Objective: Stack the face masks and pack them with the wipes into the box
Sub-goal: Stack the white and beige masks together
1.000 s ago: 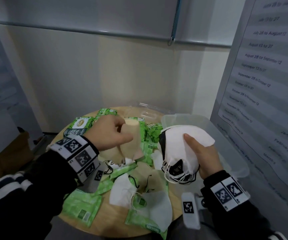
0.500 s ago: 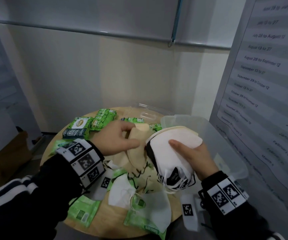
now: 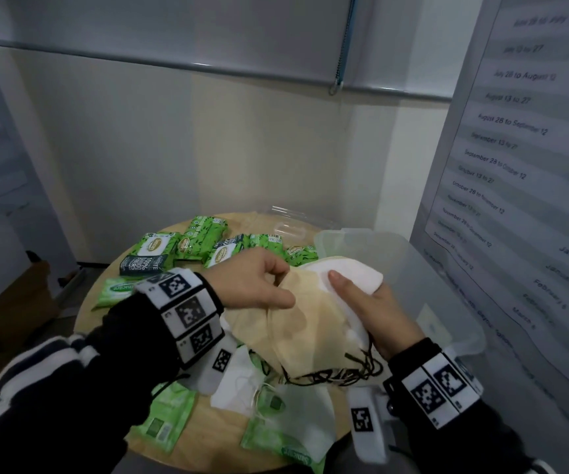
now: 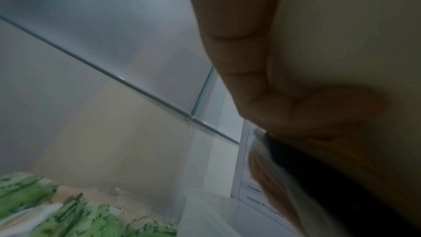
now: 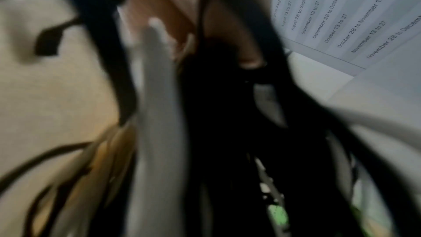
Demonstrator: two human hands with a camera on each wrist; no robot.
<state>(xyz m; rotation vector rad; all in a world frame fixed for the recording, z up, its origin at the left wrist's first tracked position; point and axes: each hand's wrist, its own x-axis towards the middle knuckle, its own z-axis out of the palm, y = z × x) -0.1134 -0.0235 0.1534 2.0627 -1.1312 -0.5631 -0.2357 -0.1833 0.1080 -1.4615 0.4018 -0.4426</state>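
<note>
My right hand (image 3: 372, 302) grips a stack of face masks (image 3: 348, 277), white on top, with black ear loops (image 3: 337, 374) dangling below. My left hand (image 3: 259, 283) pinches a beige mask (image 3: 296, 323) and lays it against the near side of the stack. The clear plastic box (image 3: 430, 285) stands just behind and to the right of the stack. More white masks (image 3: 242, 381) lie on the round wooden table (image 3: 204, 422) below my hands. Green wipe packs (image 3: 204, 239) sit at the table's back and front. The right wrist view is blurred, showing dark loops and mask edges.
The box's clear lid (image 3: 286, 220) lies at the back of the table. A wall (image 3: 207, 148) stands behind the table and a printed date chart (image 3: 515, 148) hangs close on the right. A dark green wipe pack (image 3: 144, 263) lies at the left.
My left hand has carried the beige mask rightward onto the stack. My right hand tilted the stack toward it and lowered it slightly.
</note>
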